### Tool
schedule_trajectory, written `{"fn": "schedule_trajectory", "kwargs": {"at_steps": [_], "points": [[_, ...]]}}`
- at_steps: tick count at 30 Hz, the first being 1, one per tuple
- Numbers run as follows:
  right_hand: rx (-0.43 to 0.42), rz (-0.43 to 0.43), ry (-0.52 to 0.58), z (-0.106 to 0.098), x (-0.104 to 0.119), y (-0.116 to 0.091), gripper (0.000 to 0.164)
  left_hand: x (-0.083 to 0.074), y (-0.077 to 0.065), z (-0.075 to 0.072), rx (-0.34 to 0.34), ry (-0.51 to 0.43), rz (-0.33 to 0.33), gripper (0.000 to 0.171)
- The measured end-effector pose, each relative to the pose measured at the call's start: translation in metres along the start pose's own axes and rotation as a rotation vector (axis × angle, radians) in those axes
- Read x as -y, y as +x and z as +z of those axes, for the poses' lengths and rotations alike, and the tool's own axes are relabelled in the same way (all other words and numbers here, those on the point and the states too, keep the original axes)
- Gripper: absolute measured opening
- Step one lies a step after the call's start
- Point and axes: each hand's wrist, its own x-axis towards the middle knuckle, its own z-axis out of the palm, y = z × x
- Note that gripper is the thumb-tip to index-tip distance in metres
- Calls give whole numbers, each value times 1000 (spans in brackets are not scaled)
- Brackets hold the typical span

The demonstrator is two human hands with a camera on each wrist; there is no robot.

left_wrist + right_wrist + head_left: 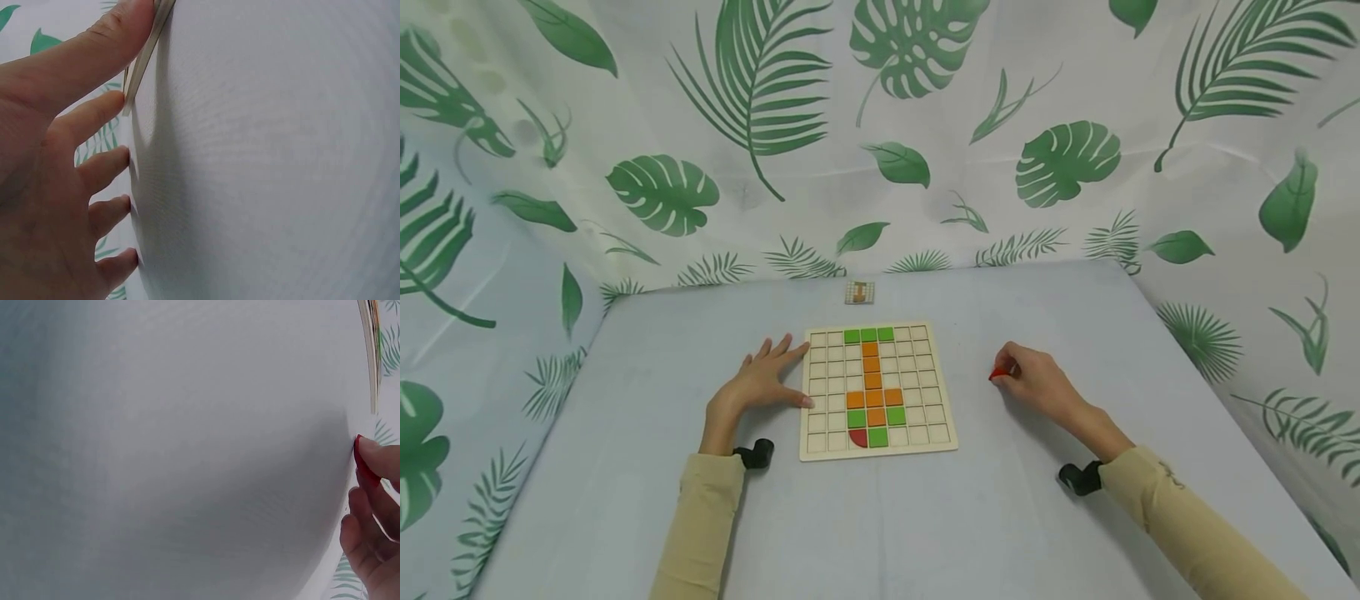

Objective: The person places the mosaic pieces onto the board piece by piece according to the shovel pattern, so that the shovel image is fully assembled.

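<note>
A square wooden grid board (917,446) lies flat on the table, with green, orange and red pieces set in its cells. Along its left edge rests my left hand (762,379), fingers spread, thumb and forefinger touching the rim. In the left wrist view the thumb (119,37) lies against the board's edge (150,53). To the right of the board my right hand (1037,382) pinches a small red piece (998,374) between thumb and fingers, just over the cloth. The right wrist view shows this red piece (366,464) at the fingertips. A red quarter-round piece (858,437) sits in the board's bottom row.
Behind the board lies a small card (860,292) with a grid picture on it. White cloth covers the table (700,533). Leaf-printed curtains (962,192) hang at the back and sides. A black wrist camera (1081,478) is strapped on each arm.
</note>
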Motion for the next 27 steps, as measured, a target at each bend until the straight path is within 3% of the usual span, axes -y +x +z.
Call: {"fn": "schedule_trajectory", "kwargs": {"at_steps": [11,27], "points": [[12,-89,68,5,10,-2,15,-1,0,0,2,2,2,105],[106,-101,210,13,33,-5,15,1,1,1,4,11,0,105]]}}
